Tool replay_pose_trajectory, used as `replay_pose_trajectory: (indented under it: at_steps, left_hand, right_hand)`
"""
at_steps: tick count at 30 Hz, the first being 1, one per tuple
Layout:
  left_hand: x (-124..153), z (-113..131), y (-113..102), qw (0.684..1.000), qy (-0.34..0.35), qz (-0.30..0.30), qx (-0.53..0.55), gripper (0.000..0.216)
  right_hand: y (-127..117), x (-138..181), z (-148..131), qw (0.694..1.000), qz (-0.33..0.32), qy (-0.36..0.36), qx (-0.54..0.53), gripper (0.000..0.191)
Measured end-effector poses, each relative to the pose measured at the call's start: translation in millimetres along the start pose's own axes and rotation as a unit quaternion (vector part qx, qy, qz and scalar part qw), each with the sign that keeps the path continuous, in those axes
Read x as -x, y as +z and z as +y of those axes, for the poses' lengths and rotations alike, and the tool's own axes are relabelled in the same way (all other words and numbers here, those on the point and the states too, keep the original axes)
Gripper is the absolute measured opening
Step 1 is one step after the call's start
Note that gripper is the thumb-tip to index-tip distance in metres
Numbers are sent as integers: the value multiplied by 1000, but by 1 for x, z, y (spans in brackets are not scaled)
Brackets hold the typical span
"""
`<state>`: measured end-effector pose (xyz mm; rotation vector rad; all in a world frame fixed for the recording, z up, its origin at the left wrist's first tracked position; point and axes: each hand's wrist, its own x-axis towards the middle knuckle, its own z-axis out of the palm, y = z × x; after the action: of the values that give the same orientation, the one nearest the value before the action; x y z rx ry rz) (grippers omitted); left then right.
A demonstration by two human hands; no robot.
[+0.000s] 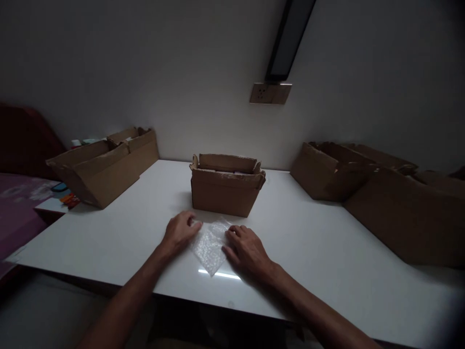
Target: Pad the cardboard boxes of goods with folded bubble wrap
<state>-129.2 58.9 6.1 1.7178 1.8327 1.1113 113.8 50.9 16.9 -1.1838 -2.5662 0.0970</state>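
A small piece of clear bubble wrap [210, 246] lies on the white table in front of me, turned so that one corner points at me. At its upper left edge, my left hand [180, 230] is closed, with the thumb and curled fingers on the plastic. My right hand [250, 249] holds the right edge, its fingers bent and its thumb lower down along the wrap. The exact grip of the fingertips is partly hidden. Just beyond both hands stands an open cardboard box [223, 194] with something inside that I cannot make out.
Open cardboard boxes stand at the left [109, 177] and at the right [327, 179], with a larger carton [407, 220] nearer on the right. Orange items [69, 199] lie by the left edge of the white table [145, 203]. Behind is a wall with a socket [269, 93].
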Motion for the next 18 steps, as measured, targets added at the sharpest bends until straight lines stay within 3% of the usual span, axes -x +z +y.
replay_pose_trajectory:
  at_steps: [3,7,12,18]
  left_hand:
    - [27,7,3,997,21,-26,-66,21]
    - [50,15,11,986,42,-75,-144,17]
    - [58,22,21,995,32,-93,-17,15]
    - [50,17,4,990,-16,-95,107,18]
  right_hand:
    - [9,-2,0,999,20,-8,44,19]
    - [10,-2,8,999,27,11,-14,25]
    - [2,0,16,989,42,45,-133,25]
    - [-23,22,33,933,83,146,-318,24]
